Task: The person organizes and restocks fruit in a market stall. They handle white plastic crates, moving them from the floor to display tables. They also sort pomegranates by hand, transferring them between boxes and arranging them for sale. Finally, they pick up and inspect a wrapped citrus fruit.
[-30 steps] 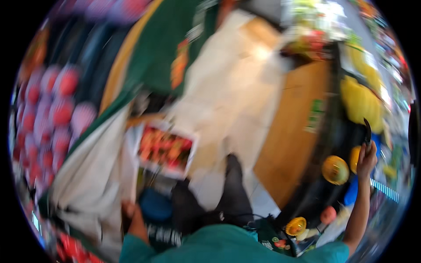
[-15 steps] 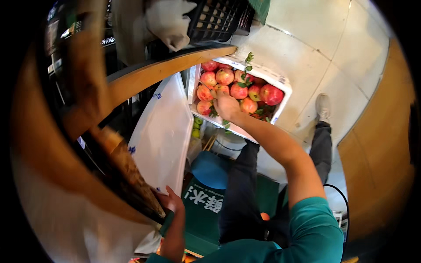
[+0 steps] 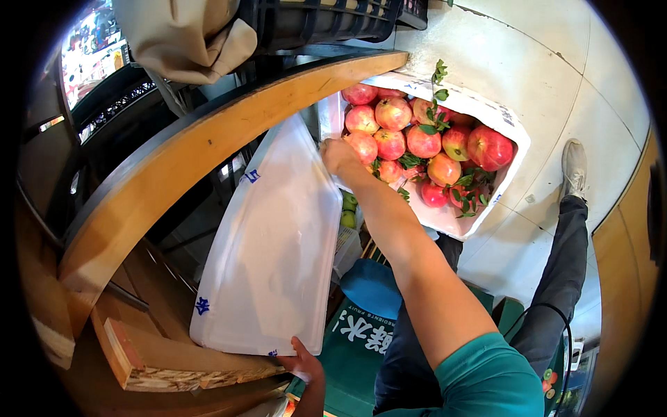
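Observation:
A white foam lid point(image 3: 267, 257) stands tilted at the left, its large flat face showing. My left hand point(image 3: 303, 361) grips its lower edge, thumb in front and the other fingers mostly hidden. An open white foam box point(image 3: 515, 132) holds several red and yellow pomegranates point(image 3: 424, 141) and leafy sprigs point(image 3: 438, 111). Where the lid meets the box's left edge, my right hand point(image 3: 337, 154) is closed beside the pomegranates. Its fingertips are hidden, so I cannot tell whether it grips the lid or the box.
A curved wooden edge point(image 3: 229, 139) arcs behind the lid. Below the lid is a raw board point(image 3: 201, 375). Green fruit point(image 3: 349, 212) and a blue round object point(image 3: 372, 285) sit between lid and box. Black crates point(image 3: 313, 24) stand at the top; tiled floor point(image 3: 542, 83) lies right.
My right hand has moved left from among the pomegranates to the box's left edge. The view has shifted, showing more of the lid. My left hand remains at the lid's lower edge.

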A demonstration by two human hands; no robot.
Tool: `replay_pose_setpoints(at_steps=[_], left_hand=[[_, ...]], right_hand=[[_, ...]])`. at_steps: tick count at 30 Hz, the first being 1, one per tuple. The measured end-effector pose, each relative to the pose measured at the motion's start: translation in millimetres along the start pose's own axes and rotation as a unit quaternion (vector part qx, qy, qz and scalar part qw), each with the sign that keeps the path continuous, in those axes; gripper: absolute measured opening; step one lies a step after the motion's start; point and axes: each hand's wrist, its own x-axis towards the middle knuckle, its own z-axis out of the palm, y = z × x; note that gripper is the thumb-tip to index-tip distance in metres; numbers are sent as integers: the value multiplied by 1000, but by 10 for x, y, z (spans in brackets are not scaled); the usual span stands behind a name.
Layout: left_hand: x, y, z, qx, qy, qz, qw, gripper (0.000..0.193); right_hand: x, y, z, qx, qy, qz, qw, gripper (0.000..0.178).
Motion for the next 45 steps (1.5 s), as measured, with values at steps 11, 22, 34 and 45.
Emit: replay_pose_setpoints(at_steps=[11,22,34,45], left_hand=[[-38,147,-35,107,1,27,994,56],[-243,-411,-152,136,-2,32,990,55],[-269,-221,-121,121,25,75,989,42],[-285,-238,-107,106,16,78,991,42]], right_hand=[[-500,-267,-160,-73,-68,64,993,28],[-1859,29,-109,136,68,119,981,27],[-1342,-700,141,420,0,-79,904,38],[-1243,-1122,291,385,-167,32,907,24]])
